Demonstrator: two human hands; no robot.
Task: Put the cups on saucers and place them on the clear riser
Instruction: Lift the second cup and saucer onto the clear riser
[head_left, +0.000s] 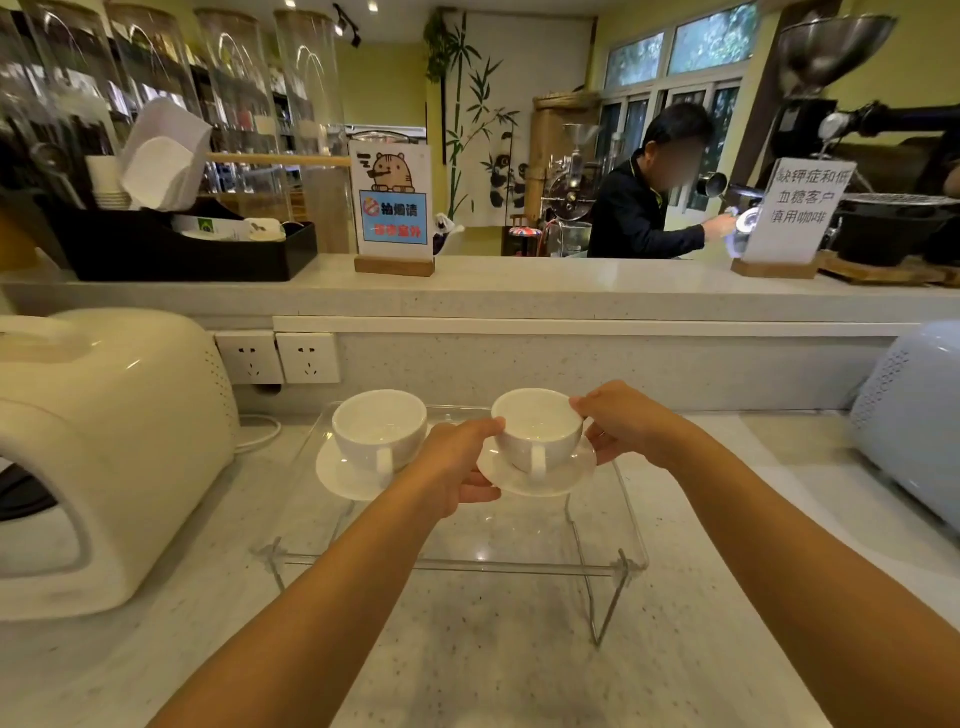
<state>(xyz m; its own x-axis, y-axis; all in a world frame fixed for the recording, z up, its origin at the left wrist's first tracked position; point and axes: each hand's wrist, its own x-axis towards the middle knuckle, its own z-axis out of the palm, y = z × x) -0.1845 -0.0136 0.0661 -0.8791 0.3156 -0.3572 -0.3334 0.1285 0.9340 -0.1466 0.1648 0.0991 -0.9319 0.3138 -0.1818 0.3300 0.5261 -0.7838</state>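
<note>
A clear riser (631, 525) stands on the white counter in front of me. At its far left a white cup (379, 428) sits on a white saucer (337, 475), handle toward me. A second white cup (537, 428) rests on its saucer (540, 480) at the riser's far right. My left hand (457, 462) grips that saucer's left edge, thumb against the cup's side. My right hand (626, 423) holds the saucer's right edge, thumb on the cup's rim. I cannot tell whether the saucer touches the riser's top.
A cream appliance (104, 441) fills the left of the counter and a pale blue one (914, 415) the right. Wall sockets (278, 358) sit behind. The raised bar carries a black organiser (182, 249) and two signs (392, 208). A person (649, 202) works beyond it.
</note>
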